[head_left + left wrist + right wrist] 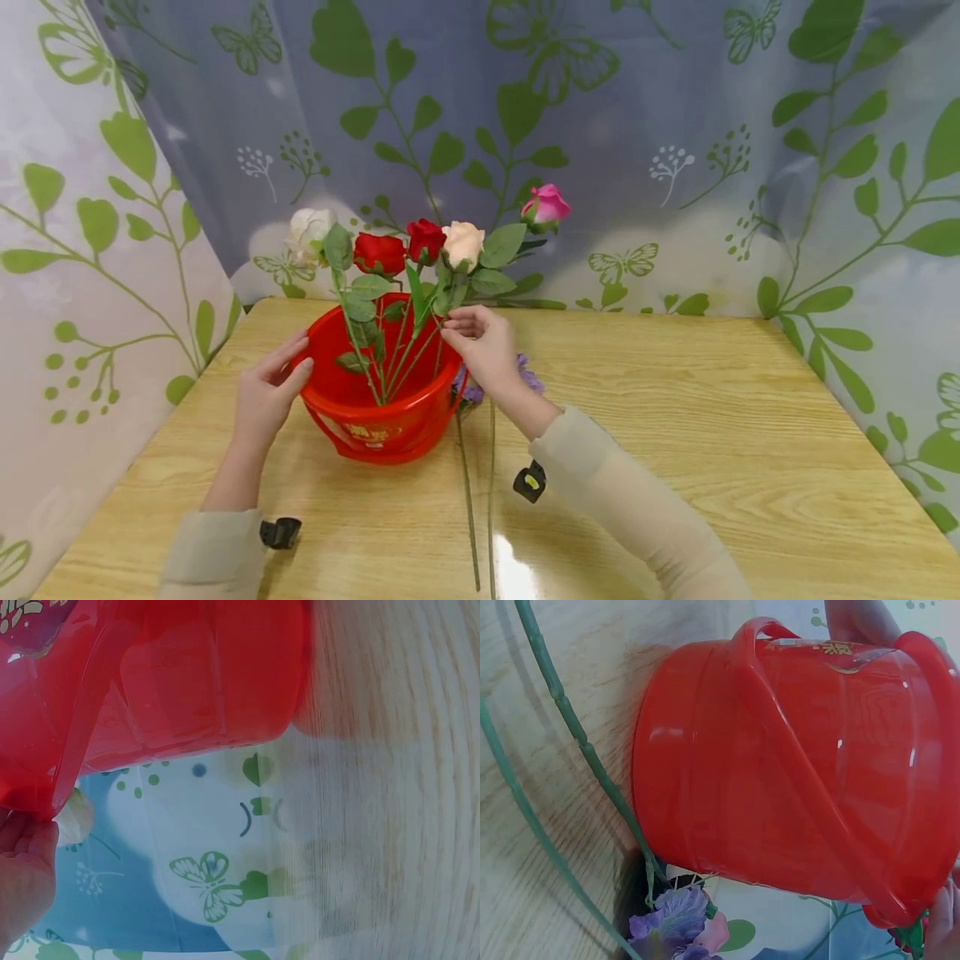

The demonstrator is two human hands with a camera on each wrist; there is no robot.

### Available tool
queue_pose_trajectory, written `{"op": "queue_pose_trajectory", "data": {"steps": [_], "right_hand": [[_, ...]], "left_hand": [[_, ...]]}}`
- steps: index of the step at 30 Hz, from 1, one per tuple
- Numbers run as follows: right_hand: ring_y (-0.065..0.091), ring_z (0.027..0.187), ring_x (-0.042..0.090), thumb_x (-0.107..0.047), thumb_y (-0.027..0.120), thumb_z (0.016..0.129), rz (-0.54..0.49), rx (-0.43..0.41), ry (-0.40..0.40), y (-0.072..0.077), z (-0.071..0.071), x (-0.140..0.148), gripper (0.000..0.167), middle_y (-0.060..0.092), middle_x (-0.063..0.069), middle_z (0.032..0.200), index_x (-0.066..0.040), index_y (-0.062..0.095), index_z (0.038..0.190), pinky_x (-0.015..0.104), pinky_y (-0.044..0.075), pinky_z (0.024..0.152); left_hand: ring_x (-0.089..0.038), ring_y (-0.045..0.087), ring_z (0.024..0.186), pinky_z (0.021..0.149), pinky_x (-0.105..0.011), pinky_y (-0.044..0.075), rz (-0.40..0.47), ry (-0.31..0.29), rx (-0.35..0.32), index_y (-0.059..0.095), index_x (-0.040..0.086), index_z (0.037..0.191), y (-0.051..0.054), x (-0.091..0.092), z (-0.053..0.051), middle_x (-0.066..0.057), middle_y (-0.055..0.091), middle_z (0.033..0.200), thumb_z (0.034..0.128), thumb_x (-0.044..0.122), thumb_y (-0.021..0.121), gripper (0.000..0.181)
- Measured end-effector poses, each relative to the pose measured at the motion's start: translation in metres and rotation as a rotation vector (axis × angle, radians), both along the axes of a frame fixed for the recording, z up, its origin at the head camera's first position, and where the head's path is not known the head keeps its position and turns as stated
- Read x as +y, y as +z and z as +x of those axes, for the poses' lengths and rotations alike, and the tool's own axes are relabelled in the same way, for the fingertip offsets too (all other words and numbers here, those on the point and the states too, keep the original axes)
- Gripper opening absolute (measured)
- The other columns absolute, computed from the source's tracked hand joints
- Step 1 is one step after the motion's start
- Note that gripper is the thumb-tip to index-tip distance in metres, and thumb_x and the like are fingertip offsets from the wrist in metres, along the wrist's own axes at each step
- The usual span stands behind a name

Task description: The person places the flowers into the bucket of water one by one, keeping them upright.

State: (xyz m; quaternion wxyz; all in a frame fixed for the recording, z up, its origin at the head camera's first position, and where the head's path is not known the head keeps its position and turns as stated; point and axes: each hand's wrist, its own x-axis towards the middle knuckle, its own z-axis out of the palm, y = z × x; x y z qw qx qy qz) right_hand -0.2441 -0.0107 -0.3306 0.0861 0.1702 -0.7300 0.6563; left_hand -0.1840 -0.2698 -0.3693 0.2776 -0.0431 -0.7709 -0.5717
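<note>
A red plastic bucket [375,425] stands on the table with artificial roses upright in it. Their blooms are a white rose [310,236], two red roses [379,253], a peach rose [462,245] and a pink rose [547,205] leaning out to the right. My left hand [264,392] grips the bucket's rim on the left side; in the left wrist view its fingers [30,840] sit at the rim. Over the right rim, my right hand [483,346] pinches a rose stem below the leaves; which rose it belongs to is unclear.
Purple flowers [531,375] lie on the wooden table [712,400] right of the bucket, partly hidden by the right forearm. Their long green stems [467,483] run toward the front edge. A patterned curtain [450,100] hangs behind. The bucket's handle [802,772] hangs down.
</note>
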Motion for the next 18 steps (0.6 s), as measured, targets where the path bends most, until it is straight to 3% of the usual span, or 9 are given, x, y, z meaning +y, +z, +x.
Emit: {"op": "queue_pose_trajectory", "data": {"steps": [11, 18], "right_hand": [[0.06, 0.083, 0.024, 0.005, 0.063, 0.078, -0.02, -0.024, 0.033, -0.002, 0.015, 0.034, 0.018, 0.063, 0.019, 0.091, 0.007, 0.061, 0.096, 0.029, 0.049, 0.075], [0.059, 0.086, 0.021, 0.003, 0.062, 0.079, 0.042, -0.138, 0.044, -0.014, 0.024, 0.064, 0.02, 0.062, 0.019, 0.096, 0.006, 0.061, 0.099, 0.028, 0.05, 0.074]], "left_hand": [[-0.003, 0.047, 0.109, 0.082, -0.011, 0.041, 0.009, 0.021, -0.027, 0.057, -0.007, 0.113, 0.001, 0.001, 0.002, -0.01, 0.054, 0.12, 0.0821, 0.001, 0.059, 0.031], [-0.004, 0.048, 0.109, 0.082, -0.012, 0.041, 0.009, 0.025, -0.018, 0.057, -0.007, 0.112, 0.001, 0.002, 0.002, -0.008, 0.055, 0.119, 0.0821, 0.002, 0.06, 0.031]]}}
